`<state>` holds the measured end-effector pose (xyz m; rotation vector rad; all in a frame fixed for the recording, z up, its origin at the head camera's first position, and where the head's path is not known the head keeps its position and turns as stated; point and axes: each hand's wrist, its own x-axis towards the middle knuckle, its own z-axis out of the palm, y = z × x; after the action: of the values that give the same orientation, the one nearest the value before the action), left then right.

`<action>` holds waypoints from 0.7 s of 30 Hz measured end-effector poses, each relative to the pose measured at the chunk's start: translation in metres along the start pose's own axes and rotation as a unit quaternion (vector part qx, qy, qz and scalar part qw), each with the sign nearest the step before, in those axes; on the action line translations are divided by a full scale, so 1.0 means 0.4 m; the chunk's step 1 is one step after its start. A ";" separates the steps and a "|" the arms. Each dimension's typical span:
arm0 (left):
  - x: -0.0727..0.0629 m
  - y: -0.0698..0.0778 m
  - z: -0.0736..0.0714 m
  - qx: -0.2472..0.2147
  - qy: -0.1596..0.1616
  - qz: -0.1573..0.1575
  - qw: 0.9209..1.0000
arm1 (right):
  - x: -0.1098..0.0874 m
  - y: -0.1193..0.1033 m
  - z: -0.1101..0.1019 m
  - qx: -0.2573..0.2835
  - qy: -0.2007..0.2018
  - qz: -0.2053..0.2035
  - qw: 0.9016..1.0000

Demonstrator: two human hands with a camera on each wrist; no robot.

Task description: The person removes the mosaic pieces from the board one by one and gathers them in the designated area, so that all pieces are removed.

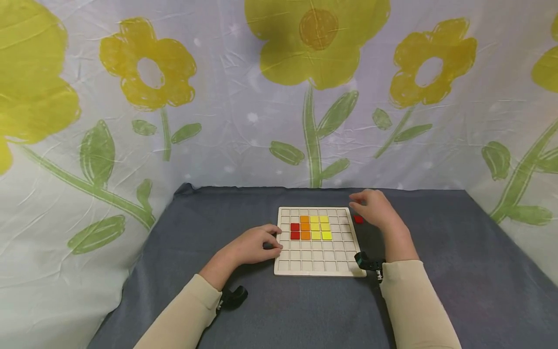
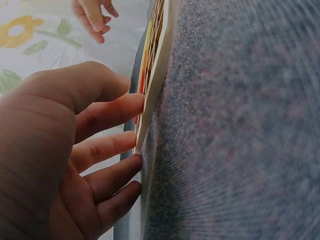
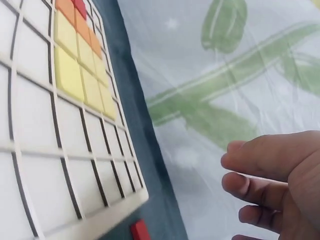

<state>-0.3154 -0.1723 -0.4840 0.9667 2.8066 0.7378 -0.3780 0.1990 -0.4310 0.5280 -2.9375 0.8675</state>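
As a person's cream sleeves (image 1: 418, 300) reach over a counter (image 1: 283, 310) draped in dark blue-grey woven cloth (image 1: 174, 271), the left grip (image 1: 250, 246) rests with fingers spread against the left edge of a flat, square, pale board (image 1: 301, 266). Thin raised lines divide the board into small square compartments (image 1: 307, 254). Left of center and toward the far side, smooth square tiles sit in a block of them: two red tiles (image 1: 295, 235) in the leftmost column, three orange tiles (image 1: 305, 227) beside those, then two columns of three yellow tiles (image 1: 315, 228). One loose red tile (image 1: 358, 219) lies on the cloth just beside the board's right edge. Near it hovers the right grip (image 1: 377, 208), thumb and bent fingers parted, pinching nothing. Behind hangs a white, creased fabric backdrop (image 1: 226, 165) patterned with yellow flowers (image 1: 283, 53) and green leaves (image 1: 337, 114).
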 end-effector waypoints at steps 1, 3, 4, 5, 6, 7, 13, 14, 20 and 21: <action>0.000 0.000 0.000 0.000 0.000 0.000 1.000 | 0.003 -0.006 0.003 -0.002 0.002 -0.005 1.000; -0.001 0.001 -0.001 -0.001 0.000 -0.001 1.000 | 0.009 -0.020 0.013 -0.015 0.006 -0.016 1.000; -0.001 0.002 -0.001 -0.001 -0.001 -0.001 1.000 | 0.011 -0.028 0.018 -0.019 0.007 -0.023 1.000; -0.002 0.002 -0.002 -0.002 -0.002 -0.002 1.000 | 0.014 -0.035 0.023 -0.026 0.007 -0.029 0.999; -0.002 0.003 -0.003 -0.003 -0.003 -0.001 1.000 | 0.017 -0.043 0.029 -0.031 0.008 -0.035 0.999; -0.002 0.004 -0.003 -0.005 -0.003 0.000 1.000 | 0.019 -0.052 0.034 -0.037 0.009 -0.040 0.998; -0.002 0.009 -0.007 -0.013 -0.006 0.000 1.000 | 0.028 -0.098 0.066 -0.070 0.004 -0.061 0.996; -0.002 0.010 -0.008 -0.014 -0.007 -0.002 1.000 | 0.031 -0.103 0.072 -0.073 0.002 -0.063 0.995; 0.001 0.002 -0.003 -0.006 -0.005 0.000 1.000 | 0.045 -0.124 0.106 -0.088 -0.019 -0.063 0.994; 0.002 0.002 -0.003 -0.005 -0.005 -0.001 1.000 | 0.046 -0.128 0.112 -0.092 -0.022 -0.064 0.993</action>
<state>-0.3157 -0.1718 -0.4827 0.9642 2.7923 0.7425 -0.3756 0.1292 -0.4396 0.7201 -2.9423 0.5707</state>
